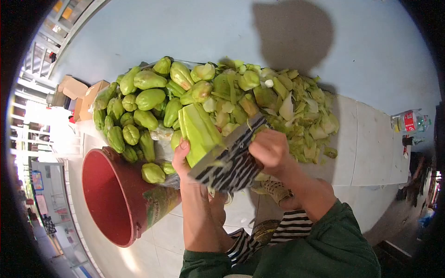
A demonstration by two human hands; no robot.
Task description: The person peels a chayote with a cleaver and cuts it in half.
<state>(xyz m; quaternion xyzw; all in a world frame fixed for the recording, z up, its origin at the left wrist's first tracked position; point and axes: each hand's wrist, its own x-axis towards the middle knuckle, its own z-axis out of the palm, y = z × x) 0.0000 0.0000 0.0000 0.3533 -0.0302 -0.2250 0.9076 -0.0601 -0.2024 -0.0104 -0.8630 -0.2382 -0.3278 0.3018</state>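
Note:
My left hand (183, 158) is wrapped round a large, pale green chayote (197, 127) with long flat cut faces, held up tilted. In my right hand (270, 152), fingers curled into a fist, is a broad-bladed knife (227, 155). Its wide blade slants across the lower right side of the chayote, and dark and white stripes show on it. The knife's handle is mostly hidden by my fingers. Behind my hands lies a heap of whole chayotes (149, 99), and to its right spreads a pile of green peelings (308, 118).
A red bucket (106, 194) lies on its side at the left, its mouth facing left. Cardboard boxes (88, 99) stand near the far left of the heap. A plastic bottle (410, 122) with a red label is at the right, by the pale wall (199, 28).

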